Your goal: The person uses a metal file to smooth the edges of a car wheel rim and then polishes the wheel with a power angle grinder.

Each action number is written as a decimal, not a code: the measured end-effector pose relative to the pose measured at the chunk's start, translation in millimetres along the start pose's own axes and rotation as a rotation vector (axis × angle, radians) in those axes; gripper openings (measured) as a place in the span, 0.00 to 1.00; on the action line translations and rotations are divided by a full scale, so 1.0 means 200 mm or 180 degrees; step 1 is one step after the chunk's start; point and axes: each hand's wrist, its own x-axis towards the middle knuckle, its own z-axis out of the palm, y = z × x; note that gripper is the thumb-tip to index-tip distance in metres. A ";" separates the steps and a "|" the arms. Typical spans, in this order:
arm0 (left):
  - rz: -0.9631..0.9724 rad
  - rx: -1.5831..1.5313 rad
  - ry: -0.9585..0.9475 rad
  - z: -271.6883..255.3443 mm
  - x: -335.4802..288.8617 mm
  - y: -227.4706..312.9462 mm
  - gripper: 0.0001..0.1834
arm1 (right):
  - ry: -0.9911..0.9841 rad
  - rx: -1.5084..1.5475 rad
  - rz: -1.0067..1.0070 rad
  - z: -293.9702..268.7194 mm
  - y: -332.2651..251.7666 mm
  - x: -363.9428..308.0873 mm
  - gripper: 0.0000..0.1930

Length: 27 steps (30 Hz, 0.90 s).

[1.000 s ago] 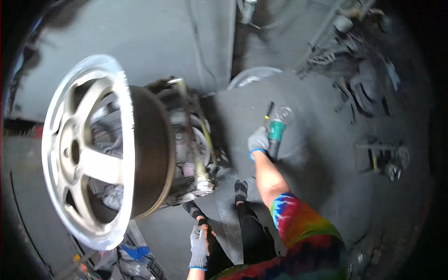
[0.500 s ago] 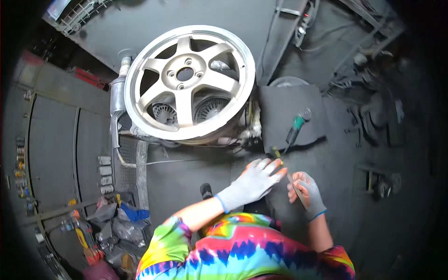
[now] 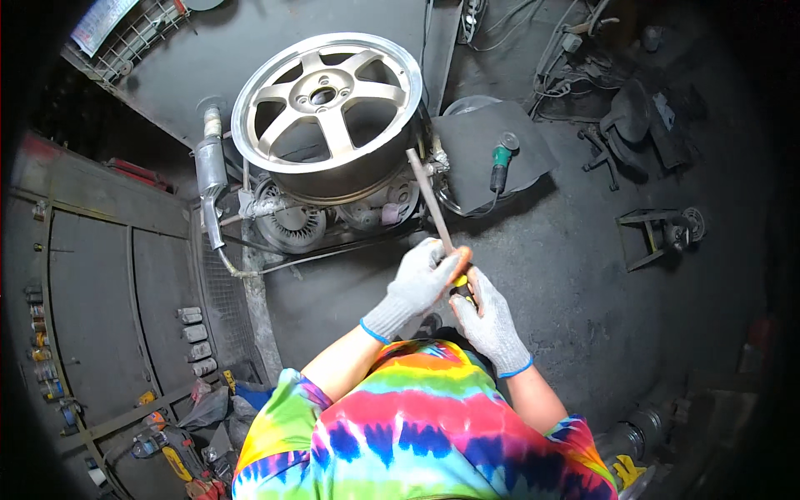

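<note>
My right hand (image 3: 492, 321), in a grey glove with orange fingers, is closed round the yellow-and-black handle of a file (image 3: 431, 198). The file's long flat blade slants up and away to the left, its tip close to the near side of an alloy wheel (image 3: 337, 133). My left hand (image 3: 417, 279), gloved alike, pinches the file where blade meets handle, just ahead of the right. The six-spoke wheel lies face up on a metal stand, pale gold with a bright lip.
A green angle grinder (image 3: 502, 162) rests on a dark board (image 3: 467, 142) right of the wheel. Wheels with covers (image 3: 290, 221) sit below. A silver pipe (image 3: 211, 167) stands left. A small metal frame (image 3: 646, 237) and chair base (image 3: 600, 154) are on the right floor.
The file has been turned round: its blade was in my right hand and its handle pointed away; now the right hand has the handle. Both hands moved left, and the view has shifted.
</note>
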 end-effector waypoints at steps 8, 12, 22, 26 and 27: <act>-0.0038 -0.1761 0.0574 -0.59 0.16 0.17 0.23 | -0.1248 0.2519 0.1138 -0.18 -0.25 0.06 0.27; -0.0272 -0.1723 0.0399 -0.75 0.33 0.21 0.16 | -0.1469 0.3109 0.1232 -0.17 -0.30 0.15 0.29; 0.0135 -0.0473 0.0468 -1.00 0.81 0.24 0.10 | 0.0366 -0.0577 -0.0695 0.07 -0.43 0.47 0.25; 0.0478 0.1504 0.0189 -1.12 0.81 0.18 0.12 | 0.0483 -0.0554 -0.0360 0.17 -0.53 0.47 0.25; 0.0929 0.1749 0.0088 -1.15 0.82 0.15 0.12 | 0.0632 -0.0751 -0.0847 0.19 -0.48 0.48 0.24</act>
